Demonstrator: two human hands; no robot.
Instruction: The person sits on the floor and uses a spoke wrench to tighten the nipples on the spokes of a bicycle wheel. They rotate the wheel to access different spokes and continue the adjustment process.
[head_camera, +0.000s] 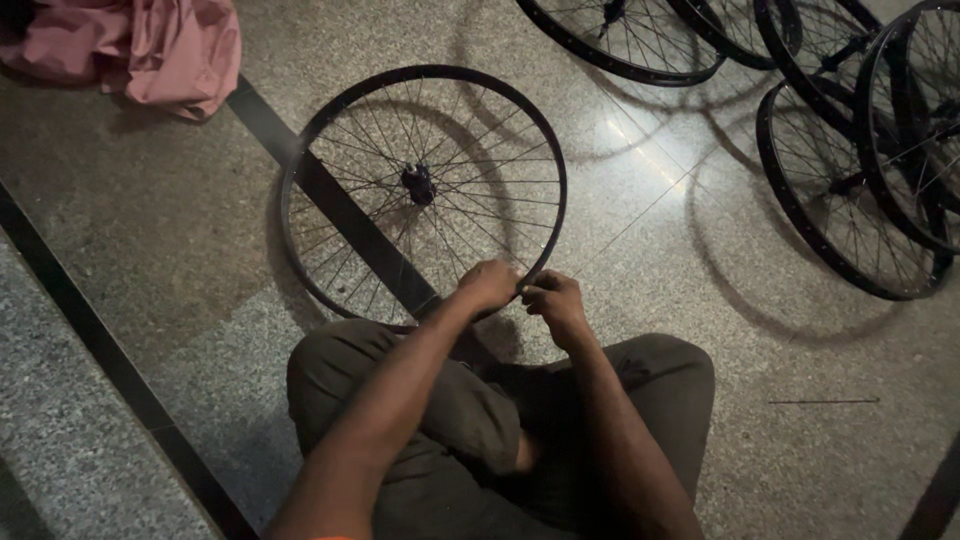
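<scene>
Wheel (425, 190) fully spoked; left hand (487, 283) and right hand (552, 300) pinch its near rim, adjustment unfinished.

The left hand (488, 284) and right hand (552, 300) are covering the near part of the wheel rim (300, 150), so whatever their fingers are pinching there is hiding from sight. The stacked wheels (850, 190) are running off the top and right edges, and the pink cloth (150, 50) is being cut by the top-left corner. The thin rod (823, 402) lying on the floor is showing too small to identify.
</scene>
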